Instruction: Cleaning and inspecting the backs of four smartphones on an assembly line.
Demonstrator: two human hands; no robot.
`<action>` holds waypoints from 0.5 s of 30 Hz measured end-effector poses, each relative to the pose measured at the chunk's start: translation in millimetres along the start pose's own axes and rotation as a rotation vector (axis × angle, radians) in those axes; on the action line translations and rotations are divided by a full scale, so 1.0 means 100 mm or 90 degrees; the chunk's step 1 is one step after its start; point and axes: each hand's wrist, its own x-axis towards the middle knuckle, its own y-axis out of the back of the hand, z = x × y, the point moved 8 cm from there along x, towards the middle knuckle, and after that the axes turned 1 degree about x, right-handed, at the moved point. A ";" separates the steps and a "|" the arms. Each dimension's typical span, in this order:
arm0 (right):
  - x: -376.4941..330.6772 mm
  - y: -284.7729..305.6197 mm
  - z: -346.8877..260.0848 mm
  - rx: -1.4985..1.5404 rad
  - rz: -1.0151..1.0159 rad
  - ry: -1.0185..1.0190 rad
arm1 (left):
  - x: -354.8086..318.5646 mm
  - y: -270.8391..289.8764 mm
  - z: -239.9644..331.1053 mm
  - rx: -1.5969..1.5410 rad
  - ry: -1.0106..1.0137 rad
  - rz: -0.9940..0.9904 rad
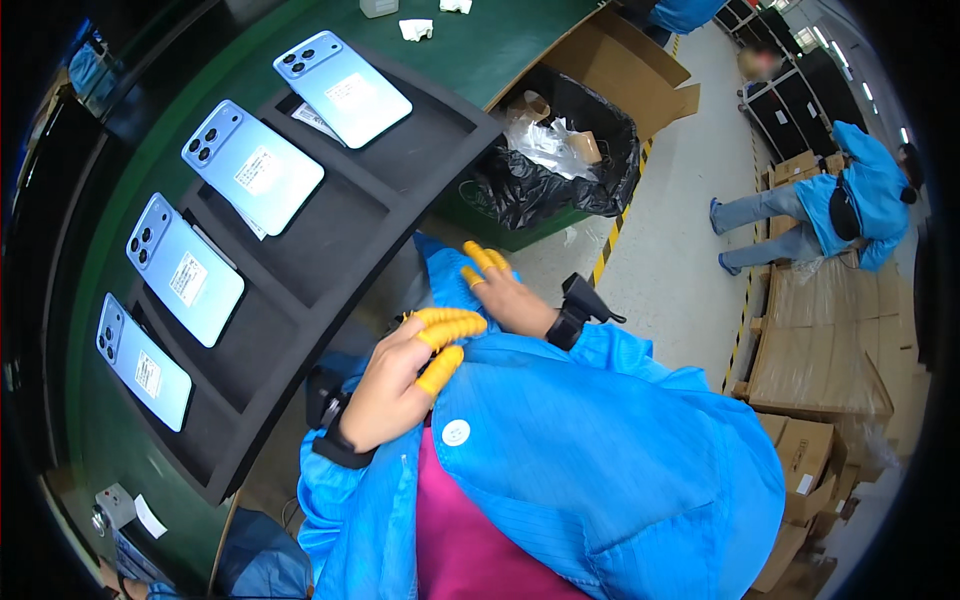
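Observation:
My left hand (392, 375) is held in front of the blue jacket (600, 450), its yellow finger-cotted fingers stretched to the right and the thumb a little apart. Nothing shows in it. Just beyond it my right hand (508, 297) is open and empty, its fingers, also in yellow cots, pointing up and left. Black bands circle both wrists. To the left, several light-blue phones sit in a row on a dark compartmented tray (375, 245). The farthest phone (368, 105) and the nearest phone (130, 350) both lie back up, with a white label. Neither hand touches the tray.
The tray rests on a green table (480, 35). A bin lined with a black bag (605, 185) holds plastic and card scraps beyond my hands. At the right a person in blue (830, 200) stands by wrapped cartons (820, 340). A striped floor line (625, 205) passes the bin.

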 end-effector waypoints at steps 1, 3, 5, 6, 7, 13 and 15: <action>0.00 -0.03 -0.03 -0.004 0.003 -0.002 | 0.03 -0.09 -0.10 0.001 -0.005 -0.002; 0.05 -0.04 0.01 0.018 -0.009 -0.068 | 0.10 -0.21 -0.38 -0.025 0.043 0.017; 0.17 -0.22 0.18 -0.087 -0.163 -0.288 | 0.11 -0.35 -0.62 -0.085 0.079 0.011; 0.23 -0.32 0.17 -0.157 -0.186 -0.230 | 0.12 -0.39 -0.75 -0.131 0.119 0.030; 0.23 -0.47 0.19 -0.228 -0.209 -0.172 | 0.14 -0.41 -0.84 -0.177 0.160 0.050; 0.04 -0.37 0.24 -0.002 -0.050 -0.245 | 0.25 -0.45 -1.22 -0.134 0.197 0.071; 0.01 -0.11 0.15 0.042 0.003 -0.286 | 0.25 -0.43 -1.35 -0.205 0.219 0.136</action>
